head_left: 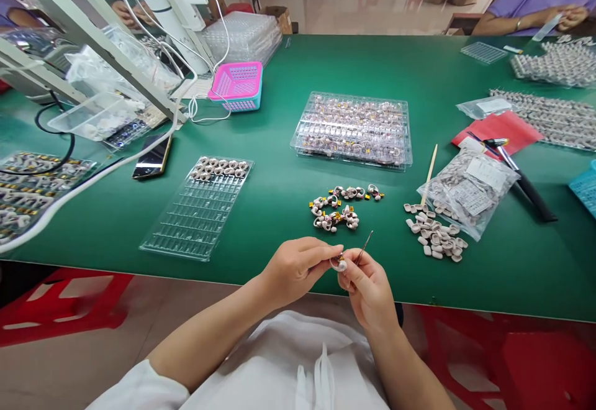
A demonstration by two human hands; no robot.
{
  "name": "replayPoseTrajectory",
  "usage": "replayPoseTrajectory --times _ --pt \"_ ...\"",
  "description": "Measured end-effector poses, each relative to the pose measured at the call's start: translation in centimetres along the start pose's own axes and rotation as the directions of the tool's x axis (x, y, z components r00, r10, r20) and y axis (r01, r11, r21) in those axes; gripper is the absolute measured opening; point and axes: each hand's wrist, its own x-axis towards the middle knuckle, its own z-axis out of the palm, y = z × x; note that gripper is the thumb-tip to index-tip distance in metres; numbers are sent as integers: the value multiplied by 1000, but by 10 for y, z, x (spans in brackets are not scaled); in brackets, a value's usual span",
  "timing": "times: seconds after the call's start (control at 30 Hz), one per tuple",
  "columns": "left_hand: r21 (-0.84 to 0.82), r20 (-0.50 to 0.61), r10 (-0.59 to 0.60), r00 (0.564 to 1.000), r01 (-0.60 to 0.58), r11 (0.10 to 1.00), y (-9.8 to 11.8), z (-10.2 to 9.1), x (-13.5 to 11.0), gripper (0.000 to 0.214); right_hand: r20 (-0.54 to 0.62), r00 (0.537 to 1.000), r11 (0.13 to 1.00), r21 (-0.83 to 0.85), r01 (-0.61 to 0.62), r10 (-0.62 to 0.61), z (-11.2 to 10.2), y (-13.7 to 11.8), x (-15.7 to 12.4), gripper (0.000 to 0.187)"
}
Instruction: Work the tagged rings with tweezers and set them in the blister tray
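Observation:
My left hand [298, 267] and my right hand [367, 289] meet over the front edge of the green table [279, 192]. Both pinch a small pale oval part [339, 264] between fingertips. The right hand also holds thin tweezers [364, 248] that point up and away. Just beyond the hands lies a heap of small assembled parts [342, 208]. A pile of loose pale shells [435, 233] sits to the right. A clear tray [200, 208] at the left has one row of parts at its far end.
A stack of filled clear trays [354, 129] stands mid-table. A bag of shells [468, 189], a wooden stick [429, 175] and a dark tool [521, 177] lie right. A phone [153, 157], pink basket [237, 84] and cables lie left. Another person [535, 0] works at the far right.

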Motion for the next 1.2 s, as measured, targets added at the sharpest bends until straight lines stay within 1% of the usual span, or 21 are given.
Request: replayPoseTrajectory --times 0.13,0.23,0.37,0.53,0.73,1.0,1.07,1.2 --pt "84 10 54 999 -54 995 0 2 -2 31 -49 999 998 55 -8 10 6 5 0 29" --pt "108 15 90 996 -91 990 2 2 -3 35 -76 997 999 50 10 -6 8 7 1 30" --pt "122 36 95 995 -98 988 5 1 -3 38 -94 992 996 -41 77 -81 3 8 2 27" --pt "91 31 143 989 -145 985 7 1 -2 46 -50 979 969 -163 186 -196 -6 10 2 24" --pt "40 47 119 992 -120 992 6 2 -2 49 -24 971 956 -178 232 -240 -8 15 1 22" --pt "-67 72 55 996 -50 996 10 1 -3 46 -19 968 945 -224 239 -250 -4 15 -3 28" --pt "-108 84 42 996 -33 994 11 0 -2 44 -18 964 936 -246 253 -265 -5 14 -5 27" --pt "-184 94 -3 996 21 983 13 -1 1 38 18 958 907 -318 278 -287 -8 10 -9 21"
